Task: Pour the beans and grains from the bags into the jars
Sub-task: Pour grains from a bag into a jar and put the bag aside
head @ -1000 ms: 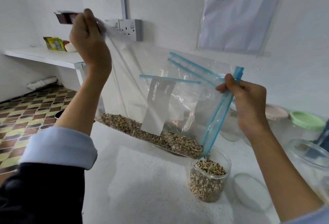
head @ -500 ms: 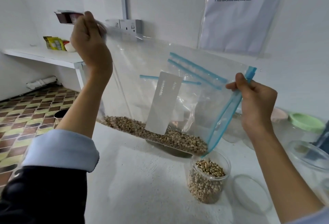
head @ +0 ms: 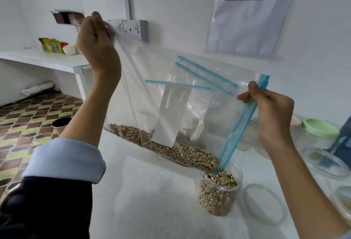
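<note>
The clear zip bag (head: 171, 94) hangs tilted over the white counter (head: 152, 200), its long axis running from high on the far left down to low on the near right. The pale beans (head: 171, 147) lie banked along its lower edge and crowd toward the low corner, which sits right at the mouth of the open jar (head: 218, 195), just above the beans already filling most of it. A white contents label shows on the bag's near face.

The left hand (head: 96, 43) pinches the bag's raised far-left corner between curled fingers, well above and to the left of the jar. The right hand (head: 271, 113) is curled round the blue zip strip (head: 243, 124), above and slightly right of the jar, and is plainly the nearer hand to it. That strip slants straight down into the jar mouth, so the pour probably depends on the right hand keeping that low corner aimed inside the rim while the left sets the slope.

A loose clear lid (head: 266, 204) lies on the counter just right of the jar. Further right stand more jars, one with a green lid (head: 321, 127). A printed sheet (head: 250, 10) hangs on the far wall.
</note>
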`<state>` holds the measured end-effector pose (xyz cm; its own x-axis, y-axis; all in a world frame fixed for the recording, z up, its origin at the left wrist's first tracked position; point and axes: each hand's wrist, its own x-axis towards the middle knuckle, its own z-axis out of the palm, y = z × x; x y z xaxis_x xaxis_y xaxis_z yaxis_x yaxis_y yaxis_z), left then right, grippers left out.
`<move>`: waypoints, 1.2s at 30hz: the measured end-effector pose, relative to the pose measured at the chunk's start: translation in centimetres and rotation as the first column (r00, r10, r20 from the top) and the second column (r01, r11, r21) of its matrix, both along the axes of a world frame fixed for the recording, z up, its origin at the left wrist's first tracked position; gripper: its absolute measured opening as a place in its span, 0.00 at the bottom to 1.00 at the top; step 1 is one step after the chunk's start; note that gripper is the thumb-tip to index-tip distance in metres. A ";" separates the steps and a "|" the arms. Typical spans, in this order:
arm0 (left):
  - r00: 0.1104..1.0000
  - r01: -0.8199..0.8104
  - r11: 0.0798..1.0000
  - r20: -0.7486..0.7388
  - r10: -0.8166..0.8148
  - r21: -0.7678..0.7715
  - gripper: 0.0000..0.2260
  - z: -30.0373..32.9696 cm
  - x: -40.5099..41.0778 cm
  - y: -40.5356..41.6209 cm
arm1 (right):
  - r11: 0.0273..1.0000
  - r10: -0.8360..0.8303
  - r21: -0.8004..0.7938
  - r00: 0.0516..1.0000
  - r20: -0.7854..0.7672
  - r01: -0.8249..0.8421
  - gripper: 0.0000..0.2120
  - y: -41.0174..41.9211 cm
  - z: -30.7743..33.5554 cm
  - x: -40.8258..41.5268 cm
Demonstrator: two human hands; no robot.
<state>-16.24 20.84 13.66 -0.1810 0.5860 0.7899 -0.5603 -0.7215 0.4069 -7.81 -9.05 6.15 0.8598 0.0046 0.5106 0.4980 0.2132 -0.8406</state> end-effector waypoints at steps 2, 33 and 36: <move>1.000 -0.005 1.000 -0.004 0.005 -0.002 0.15 0.1 0.1 0.1 | 1.000 -0.010 0.027 1.000 -0.014 0.010 0.15 0.1 0.0 0.0; 0.998 0.061 0.998 0.012 -0.061 -0.004 0.15 -0.1 0.4 -0.5 | 0.999 0.043 -0.021 0.999 -0.021 -0.043 0.17 -0.7 0.6 0.4; 0.999 0.045 0.999 0.018 -0.046 0.017 0.15 0.3 0.3 -0.7 | 0.997 0.077 -0.029 0.996 -0.034 -0.078 0.17 -0.8 0.6 0.2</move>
